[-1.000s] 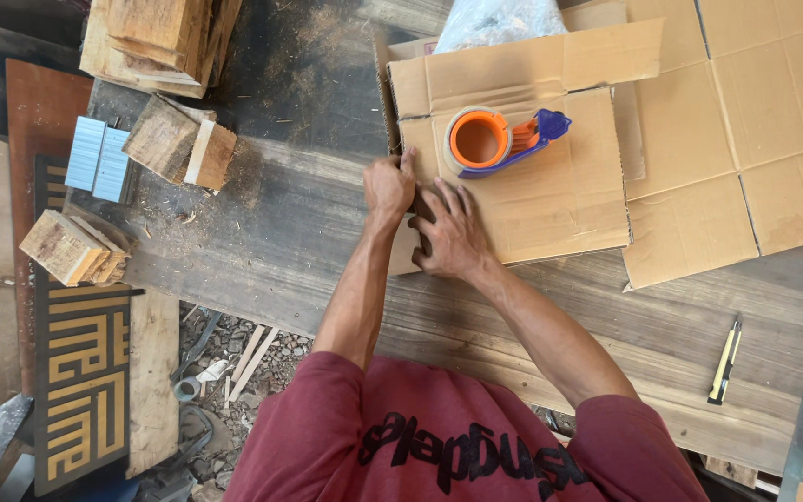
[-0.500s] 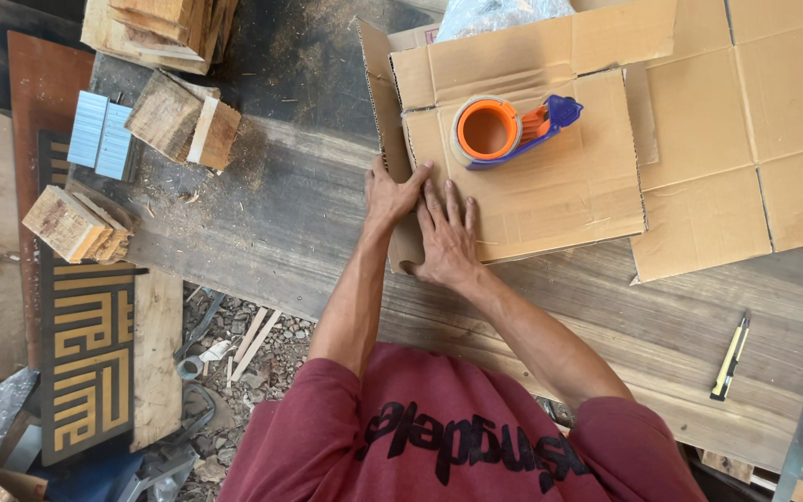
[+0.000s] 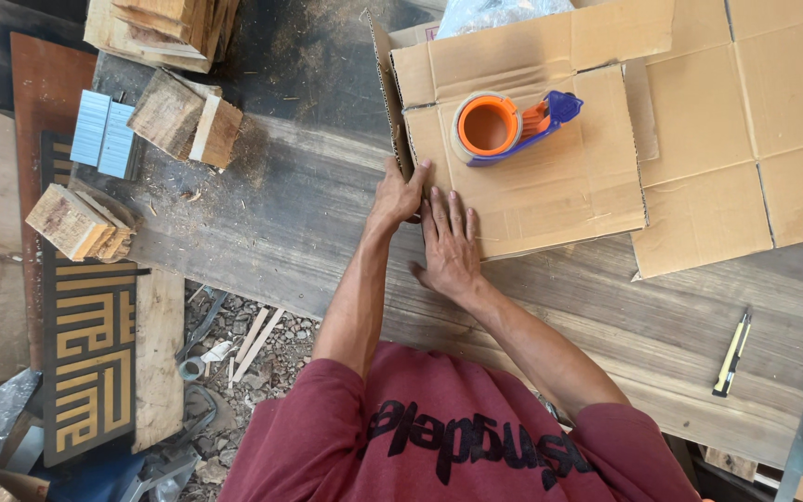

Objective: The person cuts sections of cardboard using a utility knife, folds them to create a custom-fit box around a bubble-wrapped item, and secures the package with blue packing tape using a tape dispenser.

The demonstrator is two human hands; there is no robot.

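A brown cardboard box (image 3: 550,177) lies partly folded on a wooden workbench (image 3: 327,232). My left hand (image 3: 400,193) grips its left edge where a side flap (image 3: 385,70) stands up. My right hand (image 3: 450,244) lies flat, fingers spread, on the near left corner of the cardboard panel. An orange and blue tape dispenser (image 3: 504,125) rests on top of the box, beyond both hands.
More flattened cardboard (image 3: 755,139) spreads to the right. Wood blocks (image 3: 188,116) and a metal staple strip (image 3: 104,135) sit at the left. A yellow and black utility knife (image 3: 731,353) lies near the right edge. A dark panel with gold pattern (image 3: 90,363) is below left.
The left flap of the box has been raised upright. My left hand has shifted to the box's left edge and my right hand has flattened onto the panel.
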